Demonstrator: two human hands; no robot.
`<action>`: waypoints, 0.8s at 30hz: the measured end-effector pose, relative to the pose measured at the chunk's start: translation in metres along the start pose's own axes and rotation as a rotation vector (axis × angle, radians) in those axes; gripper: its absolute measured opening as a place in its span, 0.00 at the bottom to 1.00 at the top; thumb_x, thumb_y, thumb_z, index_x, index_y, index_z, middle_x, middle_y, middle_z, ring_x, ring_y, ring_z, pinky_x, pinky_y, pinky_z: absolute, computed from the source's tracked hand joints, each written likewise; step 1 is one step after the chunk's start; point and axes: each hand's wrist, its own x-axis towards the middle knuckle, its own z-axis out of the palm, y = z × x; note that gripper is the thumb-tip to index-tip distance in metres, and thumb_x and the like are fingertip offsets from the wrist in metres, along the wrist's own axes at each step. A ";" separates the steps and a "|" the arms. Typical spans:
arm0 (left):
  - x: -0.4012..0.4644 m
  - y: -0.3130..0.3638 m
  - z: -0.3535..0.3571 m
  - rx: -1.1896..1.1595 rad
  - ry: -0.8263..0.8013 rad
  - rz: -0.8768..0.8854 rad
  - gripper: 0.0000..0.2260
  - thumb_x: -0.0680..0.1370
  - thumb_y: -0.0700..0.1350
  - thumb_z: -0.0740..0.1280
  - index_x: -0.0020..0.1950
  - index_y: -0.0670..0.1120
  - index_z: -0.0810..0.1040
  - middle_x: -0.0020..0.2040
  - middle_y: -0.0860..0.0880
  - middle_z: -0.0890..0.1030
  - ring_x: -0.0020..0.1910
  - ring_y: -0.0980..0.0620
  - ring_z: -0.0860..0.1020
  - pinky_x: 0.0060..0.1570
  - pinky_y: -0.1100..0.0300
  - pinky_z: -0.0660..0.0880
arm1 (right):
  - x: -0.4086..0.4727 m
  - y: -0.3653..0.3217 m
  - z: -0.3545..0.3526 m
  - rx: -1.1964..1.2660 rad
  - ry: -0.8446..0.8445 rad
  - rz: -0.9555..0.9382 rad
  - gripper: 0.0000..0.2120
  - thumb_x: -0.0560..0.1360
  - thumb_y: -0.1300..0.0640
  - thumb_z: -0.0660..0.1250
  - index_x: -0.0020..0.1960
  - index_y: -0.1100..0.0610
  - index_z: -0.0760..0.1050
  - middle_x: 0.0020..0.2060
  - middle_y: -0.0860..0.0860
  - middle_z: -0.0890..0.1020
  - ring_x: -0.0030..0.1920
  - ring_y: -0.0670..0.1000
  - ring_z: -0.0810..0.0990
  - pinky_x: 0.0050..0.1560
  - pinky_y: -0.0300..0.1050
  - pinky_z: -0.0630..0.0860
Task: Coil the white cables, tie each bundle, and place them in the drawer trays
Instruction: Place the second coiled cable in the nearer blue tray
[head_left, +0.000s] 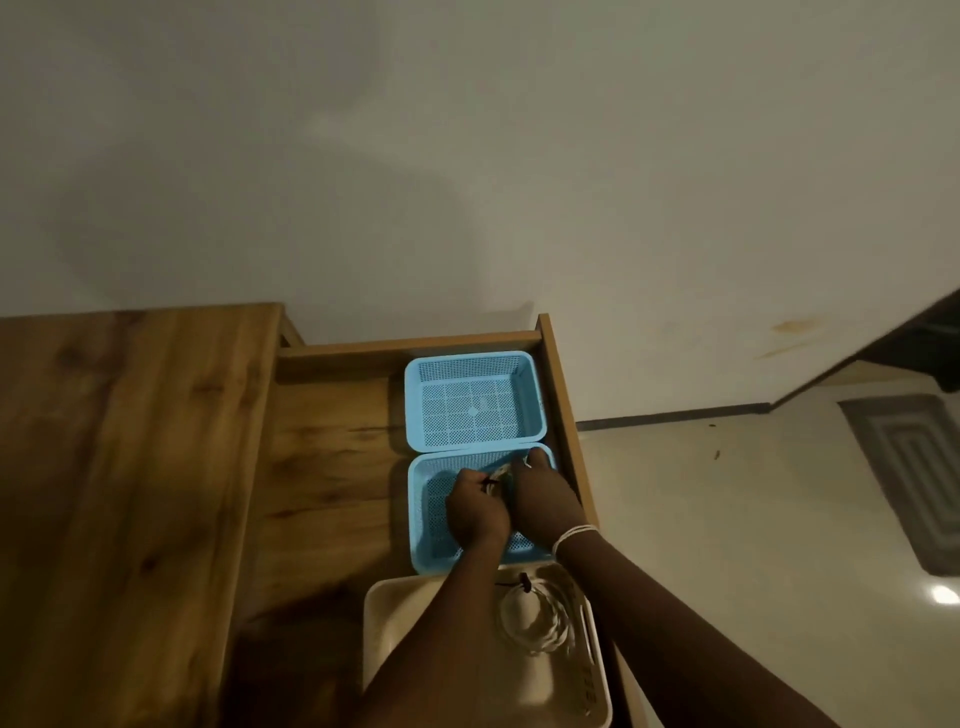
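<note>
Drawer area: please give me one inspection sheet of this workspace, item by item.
Surface: open wooden drawer beside a wooden tabletop.
Job's things: far blue tray empty; near blue tray under both hands; white tray nearest the person.
Clutter: nothing seen.
Grippers: left hand and right hand together pinch a small white cable bundle.
Cables: one tied white coil lies in the white tray.
Surroundings: plain wall, pale floor, grey mat.
</note>
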 end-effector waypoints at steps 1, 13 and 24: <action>0.003 0.000 0.001 -0.006 0.000 -0.023 0.02 0.76 0.40 0.67 0.46 0.46 0.78 0.47 0.46 0.83 0.48 0.43 0.80 0.49 0.54 0.75 | 0.000 0.000 -0.003 0.014 -0.022 0.000 0.18 0.80 0.53 0.63 0.66 0.60 0.71 0.64 0.59 0.73 0.56 0.58 0.80 0.54 0.48 0.78; 0.018 0.002 -0.001 0.071 -0.030 0.067 0.05 0.73 0.34 0.70 0.45 0.41 0.84 0.45 0.43 0.85 0.44 0.48 0.80 0.46 0.59 0.73 | 0.008 0.011 0.011 0.063 -0.039 -0.041 0.20 0.80 0.55 0.65 0.70 0.60 0.70 0.69 0.59 0.69 0.66 0.56 0.75 0.64 0.42 0.74; 0.018 -0.009 -0.020 0.111 -0.164 0.181 0.13 0.75 0.34 0.68 0.59 0.41 0.82 0.53 0.44 0.84 0.52 0.47 0.81 0.48 0.62 0.74 | 0.000 0.010 0.010 0.095 -0.082 -0.032 0.21 0.79 0.63 0.64 0.72 0.60 0.69 0.69 0.59 0.70 0.68 0.57 0.72 0.70 0.43 0.67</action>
